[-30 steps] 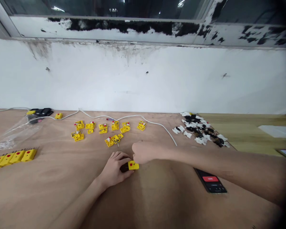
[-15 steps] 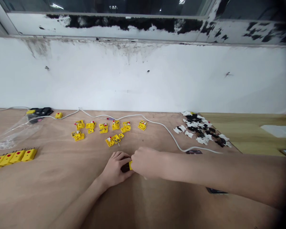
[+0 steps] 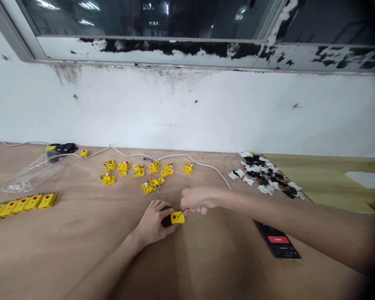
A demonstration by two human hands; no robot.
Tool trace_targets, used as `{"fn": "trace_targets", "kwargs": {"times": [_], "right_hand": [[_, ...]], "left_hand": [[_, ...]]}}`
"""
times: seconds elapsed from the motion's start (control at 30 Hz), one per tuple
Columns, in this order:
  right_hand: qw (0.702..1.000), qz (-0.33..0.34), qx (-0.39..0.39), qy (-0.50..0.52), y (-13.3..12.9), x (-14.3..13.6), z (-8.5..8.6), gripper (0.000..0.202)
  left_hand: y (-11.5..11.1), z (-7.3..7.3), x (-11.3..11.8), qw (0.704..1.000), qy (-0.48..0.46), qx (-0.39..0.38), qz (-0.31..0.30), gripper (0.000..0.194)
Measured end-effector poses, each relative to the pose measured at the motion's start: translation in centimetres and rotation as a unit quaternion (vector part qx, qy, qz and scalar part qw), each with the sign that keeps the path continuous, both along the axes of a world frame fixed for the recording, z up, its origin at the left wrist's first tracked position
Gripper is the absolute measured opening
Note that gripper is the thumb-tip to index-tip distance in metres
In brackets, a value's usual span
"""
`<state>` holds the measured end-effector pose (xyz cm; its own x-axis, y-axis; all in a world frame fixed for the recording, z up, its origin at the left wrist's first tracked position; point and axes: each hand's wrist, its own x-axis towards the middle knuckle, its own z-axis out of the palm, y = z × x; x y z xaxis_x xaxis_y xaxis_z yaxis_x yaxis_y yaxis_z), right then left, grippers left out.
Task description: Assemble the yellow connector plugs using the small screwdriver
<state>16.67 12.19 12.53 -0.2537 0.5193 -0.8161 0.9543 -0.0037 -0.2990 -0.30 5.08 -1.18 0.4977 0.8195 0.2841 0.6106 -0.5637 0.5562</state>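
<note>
My left hand (image 3: 156, 221) grips a dark block (image 3: 166, 220) on the table, with a yellow plug housing (image 3: 178, 217) at its right end. The housing has a red dot on top. My right hand (image 3: 197, 200) is closed round a thin screwdriver (image 3: 181, 211), whose metal shaft slants down to the housing's top; its handle is mostly hidden in the fingers. Several opened yellow housings (image 3: 154, 166) with small parts lie beyond my hands. A row of closed yellow plugs (image 3: 33, 202) stands at the left.
A phone (image 3: 276, 239) lies under my right forearm. At the right is a pile of white and black pieces (image 3: 262, 173). A white cable (image 3: 190, 157) runs along the back, near a clear plastic bag (image 3: 28, 175) and another screwdriver (image 3: 147, 158).
My right hand has drawn back to the right and up, uncovering the yellow housing and the screwdriver shaft. The phone now shows more. The whole view has shifted slightly.
</note>
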Motion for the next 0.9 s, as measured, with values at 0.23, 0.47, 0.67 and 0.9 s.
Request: {"fn": "trace_targets", "kwargs": {"times": [0.23, 0.47, 0.67, 0.9], "right_hand": [[0.977, -0.189, -0.058, 0.084, -1.6, 1.4, -1.0, 0.021], [0.952, -0.259, -0.098, 0.128, -1.7, 2.1, -1.9, 0.022], [0.964, -0.22, -0.086, 0.124, -2.0, 1.9, -1.7, 0.012], [0.989, -0.05, 0.09, 0.109, -3.3, 1.6, -1.0, 0.02]], "left_hand": [[0.1, -0.1, -0.1, 1.0, 0.018, 0.005, -0.002, 0.034], [0.2, 0.2, 0.0, 1.0, 0.023, 0.002, -0.001, 0.033], [0.3, -0.1, 0.1, 1.0, 0.014, 0.006, -0.003, 0.032], [0.3, 0.2, -0.1, 1.0, 0.015, -0.002, -0.007, 0.035]]}}
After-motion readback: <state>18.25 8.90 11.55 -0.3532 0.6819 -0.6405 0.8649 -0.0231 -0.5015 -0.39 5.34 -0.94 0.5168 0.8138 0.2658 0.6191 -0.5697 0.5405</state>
